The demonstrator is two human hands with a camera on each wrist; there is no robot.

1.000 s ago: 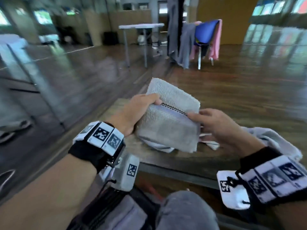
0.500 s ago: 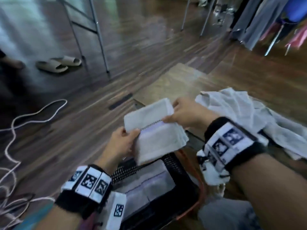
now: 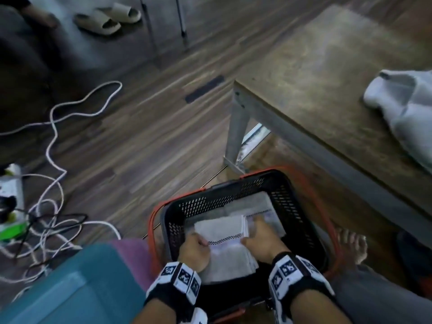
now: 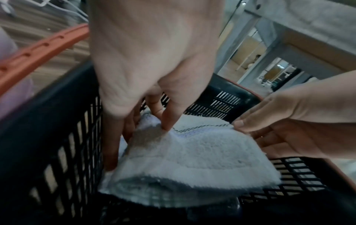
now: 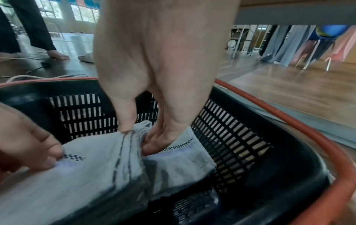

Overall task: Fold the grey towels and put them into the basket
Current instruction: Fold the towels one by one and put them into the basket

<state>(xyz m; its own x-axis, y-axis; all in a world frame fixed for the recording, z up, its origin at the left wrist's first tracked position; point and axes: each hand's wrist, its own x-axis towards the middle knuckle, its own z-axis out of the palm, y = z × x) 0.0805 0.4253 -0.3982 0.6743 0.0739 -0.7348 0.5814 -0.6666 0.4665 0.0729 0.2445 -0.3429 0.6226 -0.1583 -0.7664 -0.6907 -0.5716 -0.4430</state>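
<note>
Down inside the basket (image 3: 301, 220) beside the desk (image 3: 327, 73) corner, my left hand (image 3: 194, 251) and right hand (image 3: 263, 239) pinch opposite edges of the folded towel (image 3: 224, 244), keeping it flat atop another.

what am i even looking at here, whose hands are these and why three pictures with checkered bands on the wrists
No machine here: a person wears three cameras, one on the head and one on each wrist, on the patterned bands. The head view looks down at a black basket on the floor. The left hand and right hand each pinch a side of a folded grey towel, lowering it onto another folded towel already inside. The wrist views show the same grips close up. An unfolded towel lies on the table.
</note>
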